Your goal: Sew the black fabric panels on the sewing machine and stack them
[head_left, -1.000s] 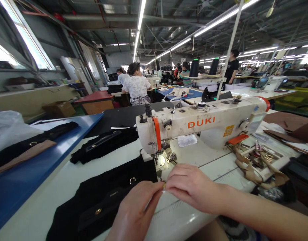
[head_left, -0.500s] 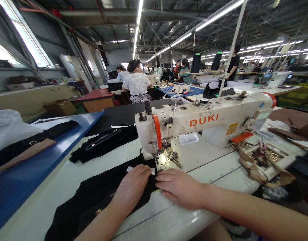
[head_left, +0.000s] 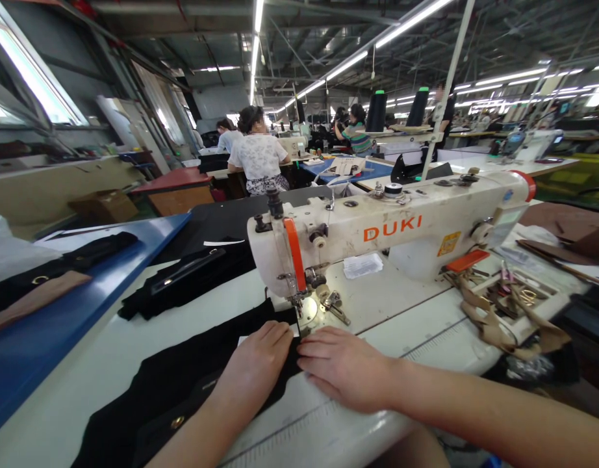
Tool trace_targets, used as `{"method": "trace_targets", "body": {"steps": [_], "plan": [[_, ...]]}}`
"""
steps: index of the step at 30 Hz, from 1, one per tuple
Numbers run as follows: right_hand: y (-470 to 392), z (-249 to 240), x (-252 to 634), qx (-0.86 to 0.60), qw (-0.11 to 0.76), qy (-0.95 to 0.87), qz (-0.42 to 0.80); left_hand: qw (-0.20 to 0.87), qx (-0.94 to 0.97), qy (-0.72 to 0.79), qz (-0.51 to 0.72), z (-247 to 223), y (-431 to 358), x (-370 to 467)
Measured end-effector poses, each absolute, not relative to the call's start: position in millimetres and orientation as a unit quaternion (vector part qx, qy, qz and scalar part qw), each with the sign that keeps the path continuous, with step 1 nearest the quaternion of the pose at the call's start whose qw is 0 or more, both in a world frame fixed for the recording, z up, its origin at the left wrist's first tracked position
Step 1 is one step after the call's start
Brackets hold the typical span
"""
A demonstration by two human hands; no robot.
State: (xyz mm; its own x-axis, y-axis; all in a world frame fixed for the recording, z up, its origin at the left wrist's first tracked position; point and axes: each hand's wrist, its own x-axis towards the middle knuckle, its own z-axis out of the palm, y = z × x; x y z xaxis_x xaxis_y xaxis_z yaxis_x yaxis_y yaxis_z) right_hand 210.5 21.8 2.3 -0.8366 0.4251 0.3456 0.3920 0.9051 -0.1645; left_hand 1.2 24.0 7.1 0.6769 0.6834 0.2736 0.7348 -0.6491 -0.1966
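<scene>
A white sewing machine (head_left: 392, 227) with an orange band stands on the pale table; its lit needle area is just beyond my hands. Black fabric (head_left: 182, 364) with a gold-coloured fitting lies across the table, its right edge at the needle plate. My left hand (head_left: 260, 357) presses on this fabric, fingers together, over a small white strip that is mostly hidden. My right hand (head_left: 345, 369) lies flat at the fabric's right edge, fingertips close to the left hand's.
Another black piece (head_left: 182, 283) lies behind on the left, near a blue table (head_left: 109, 286). A tray (head_left: 538, 286) of metal parts and brown straps sits at the right. Beyond are thread cones (head_left: 376, 114) and a seated person (head_left: 258, 156).
The camera view has shifted slightly, so the machine appears further left. Both hands keep nearly the same place at the fabric, and less of the white strip shows.
</scene>
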Motion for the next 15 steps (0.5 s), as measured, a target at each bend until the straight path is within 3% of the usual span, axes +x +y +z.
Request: {"method": "trace_targets", "body": {"steps": [15], "plan": [[26.1, 6.3, 212.5, -0.208, 0.191, -0.957, 0.058, 0.133, -0.905, -0.398, -0.066, 6.5, 21.8, 0.1]]}}
